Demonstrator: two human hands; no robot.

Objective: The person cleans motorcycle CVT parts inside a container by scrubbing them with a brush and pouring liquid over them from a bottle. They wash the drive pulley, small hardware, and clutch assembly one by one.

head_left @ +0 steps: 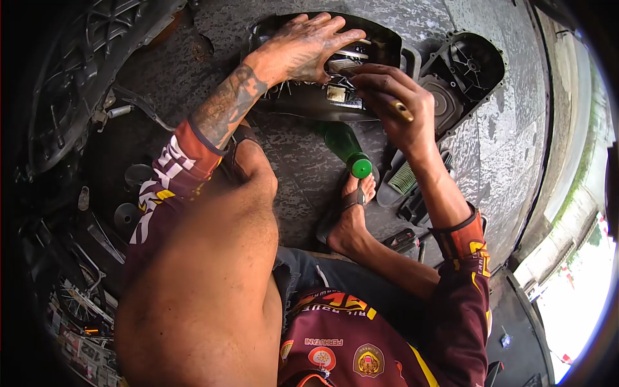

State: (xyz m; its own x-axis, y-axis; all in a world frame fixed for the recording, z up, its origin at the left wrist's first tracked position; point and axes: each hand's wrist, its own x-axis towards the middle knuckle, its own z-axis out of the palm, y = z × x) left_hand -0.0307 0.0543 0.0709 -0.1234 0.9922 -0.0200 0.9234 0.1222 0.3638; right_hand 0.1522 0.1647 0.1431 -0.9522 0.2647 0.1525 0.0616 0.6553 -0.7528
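Note:
A black tub (303, 111) holds several metal parts, among them a pale block (336, 93). My left hand (309, 48) reaches over the tub with its fingers spread, the thumb beside the metal parts. Whether its fingertips touch a part is hard to see. My right hand (403, 106) is closed around a brush (400, 109); the rounded handle end sticks out toward me, while the bristles are hidden among the parts. Just below the tub, a green plastic bottle (345, 143) lies or leans with its cap toward me.
Right of the tub lies a black engine cover (474, 61). An air filter piece with green pleats (404, 178) rests near my foot (351, 222). On the left are a spring (119, 111), round dark parts (127, 215) and a motorcycle wheel (80, 300).

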